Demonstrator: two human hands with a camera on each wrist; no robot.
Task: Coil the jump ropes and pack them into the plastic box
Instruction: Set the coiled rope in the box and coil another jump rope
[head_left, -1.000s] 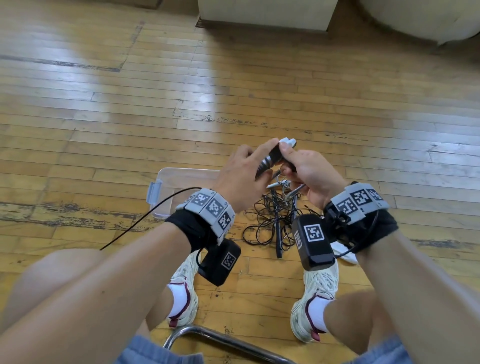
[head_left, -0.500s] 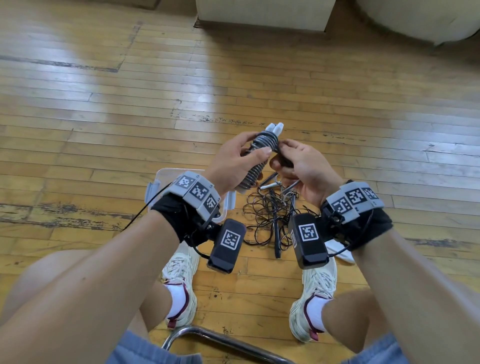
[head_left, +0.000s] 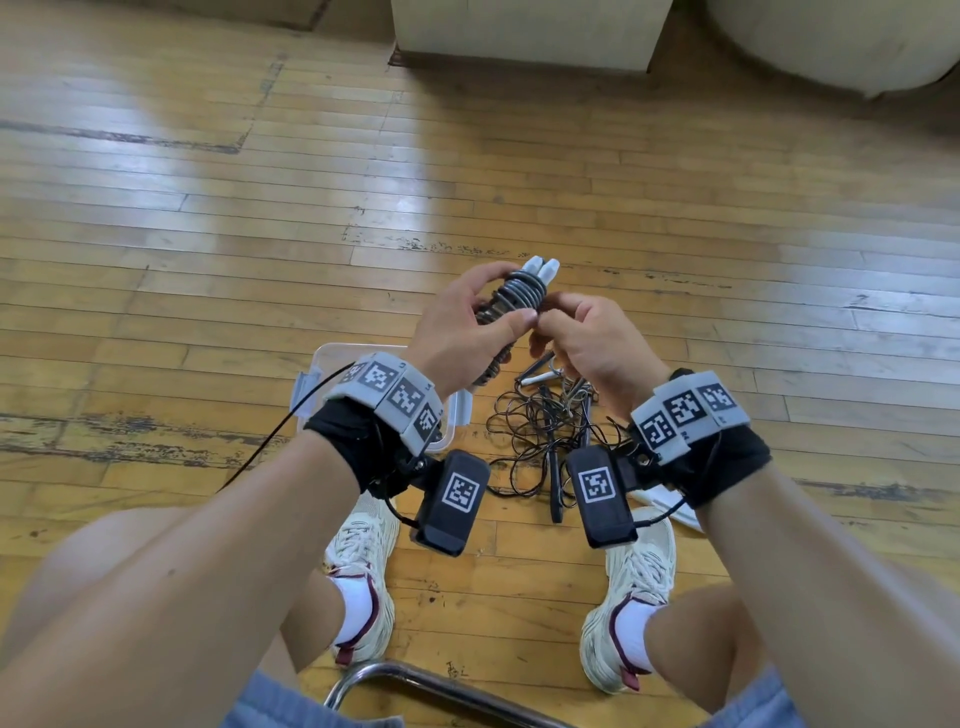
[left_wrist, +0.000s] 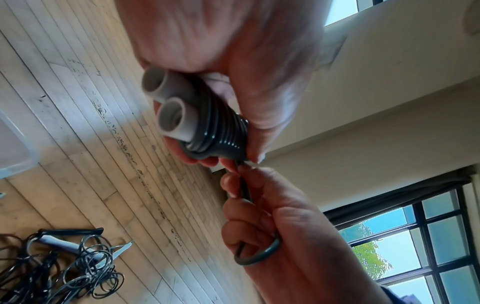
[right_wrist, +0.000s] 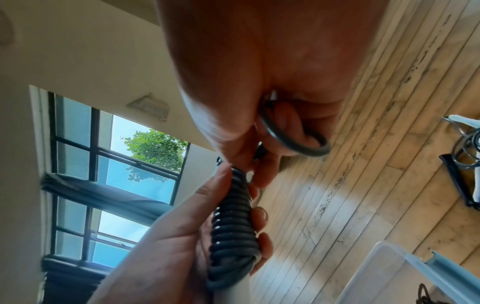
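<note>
Our left hand (head_left: 467, 332) is wrapped around the coiled jump rope (head_left: 511, 301), held up over the floor (head_left: 208, 218). Our right hand (head_left: 592, 338) pinches its loose end loop (left_wrist: 255, 256). More tangled ropes (head_left: 540, 441) lie beside the plastic box (head_left: 332, 364).

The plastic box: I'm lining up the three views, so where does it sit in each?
Head: plastic box left of centre, mostly behind the left wrist.
Left wrist: plastic box at the left edge.
Right wrist: plastic box in the bottom right corner.
Shared landmark: the tangled rope pile on the floor.
</note>
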